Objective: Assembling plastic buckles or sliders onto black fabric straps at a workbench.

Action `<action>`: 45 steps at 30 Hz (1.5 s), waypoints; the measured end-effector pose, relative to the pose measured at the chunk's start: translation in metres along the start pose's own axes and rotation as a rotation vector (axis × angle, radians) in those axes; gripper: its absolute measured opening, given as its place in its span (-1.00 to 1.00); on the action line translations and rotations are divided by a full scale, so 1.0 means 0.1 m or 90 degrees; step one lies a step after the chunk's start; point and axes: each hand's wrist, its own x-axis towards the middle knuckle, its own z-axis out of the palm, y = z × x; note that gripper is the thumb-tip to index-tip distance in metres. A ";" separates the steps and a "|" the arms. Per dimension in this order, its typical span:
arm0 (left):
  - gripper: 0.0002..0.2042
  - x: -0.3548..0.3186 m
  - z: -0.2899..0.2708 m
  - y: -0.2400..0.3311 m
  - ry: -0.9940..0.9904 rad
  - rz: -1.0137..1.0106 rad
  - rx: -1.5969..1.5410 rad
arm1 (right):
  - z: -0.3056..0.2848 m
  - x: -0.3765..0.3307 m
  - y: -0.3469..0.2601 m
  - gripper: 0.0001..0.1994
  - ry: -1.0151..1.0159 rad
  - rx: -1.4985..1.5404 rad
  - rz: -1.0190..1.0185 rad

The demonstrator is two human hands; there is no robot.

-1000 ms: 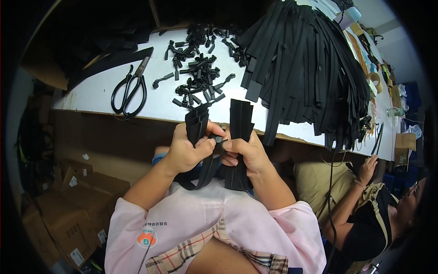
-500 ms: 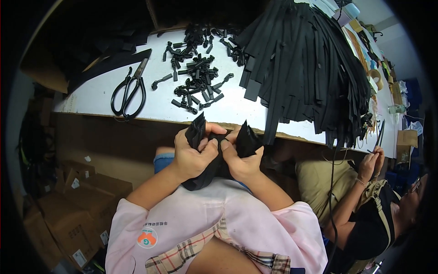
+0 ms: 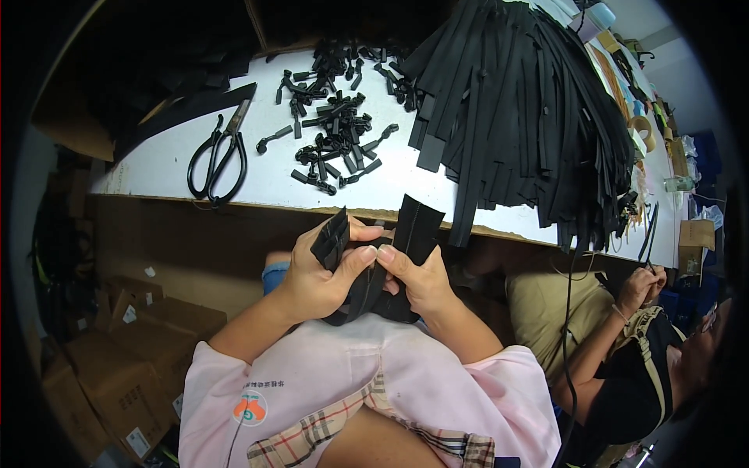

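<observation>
In front of my lap, my left hand closes around a black zipper tape, whose layered end sticks up between thumb and fingers. My right hand grips the other end of the black zipper tape, which stands upright and shows a line of teeth down its middle. Both thumb tips meet at the centre, pressed on the tape. Below them the tape loops down toward my lap. Whether a slider sits under the thumbs is hidden.
On the white table lie several black zipper sliders with pulls, black-handled scissors to their left, and a large heap of black zipper tapes to the right. Cardboard boxes stand at lower left. A co-worker sits at right, hands raised.
The tape end in my right hand has turned flat toward me and rises higher. My thumbs have come together. The co-worker's hands have shifted slightly.
</observation>
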 end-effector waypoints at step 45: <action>-0.78 -0.06 -0.15 -0.05 0.157 -0.166 -0.208 | -0.67 0.51 -3.04 -0.81 0.254 0.311 -0.869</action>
